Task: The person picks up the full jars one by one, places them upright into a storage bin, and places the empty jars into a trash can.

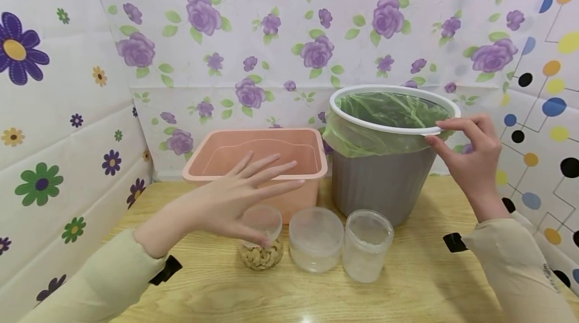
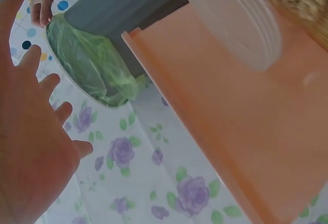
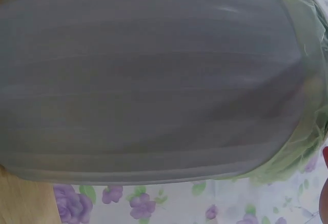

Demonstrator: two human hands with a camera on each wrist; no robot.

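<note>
My left hand (image 1: 226, 205) is spread with straight fingers over a clear lidded jar of cashews (image 1: 260, 258) and in front of a pink plastic bin (image 1: 296, 195). Nothing is in its grasp. On the right, my right hand (image 1: 477, 157) pinches the white rim (image 1: 384, 128) of a grey trash can (image 1: 382, 182) between thumb and fingers. A green plastic bag (image 1: 362, 139) lines the can and folds down over its outside. In the right wrist view the can's grey wall (image 3: 154, 80) fills most of the picture.
To the right of the cashew jar stand a wide, low clear container (image 1: 315, 255) and a taller clear jar (image 1: 365, 262). All are on a wooden table (image 1: 217, 293). Flower-printed cloth (image 1: 280, 57) hangs behind, and a dotted cloth (image 1: 543, 162) is at the right.
</note>
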